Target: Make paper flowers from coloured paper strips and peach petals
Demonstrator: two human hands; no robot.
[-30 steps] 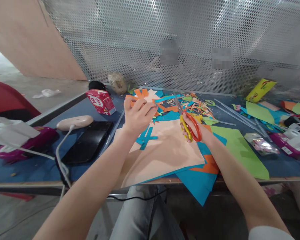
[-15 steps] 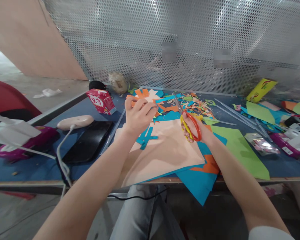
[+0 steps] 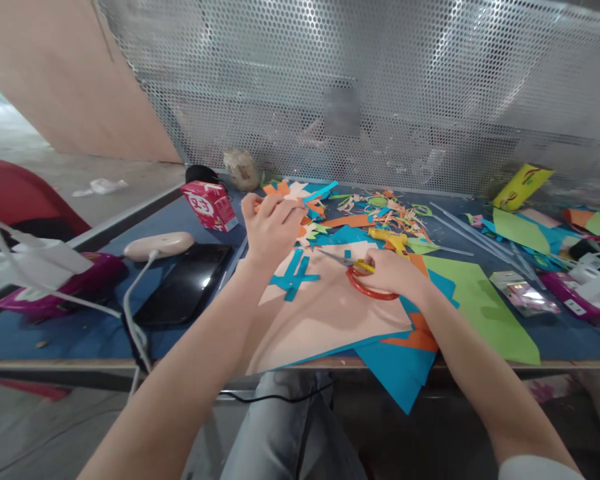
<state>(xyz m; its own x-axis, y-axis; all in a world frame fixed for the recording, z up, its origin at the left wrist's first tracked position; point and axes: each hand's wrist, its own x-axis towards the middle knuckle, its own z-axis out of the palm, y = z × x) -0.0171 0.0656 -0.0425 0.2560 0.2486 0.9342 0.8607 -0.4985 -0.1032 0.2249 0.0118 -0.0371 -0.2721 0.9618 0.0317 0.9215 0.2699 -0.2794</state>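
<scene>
My left hand is closed, pinching a blue paper strip that sticks out to the right of its fingertips. In my right hand are scissors with red and yellow handles, held low over a pale peach paper sheet. Their blades point left. Several cut blue strips lie crossed on the sheet between my hands. A small blue paper piece lies by the blades. Just behind my right hand is a yellow glue gun.
Paper scraps are heaped at the back against the perforated metal panel. A pink box, phone and white cabled device lie left. Green paper, clear sticks and a yellow box are right.
My right hand has lowered the scissors from beside the strip down to the peach sheet, turning the blades leftward. My left hand has shifted slightly left, and the blue strip now tilts up.
</scene>
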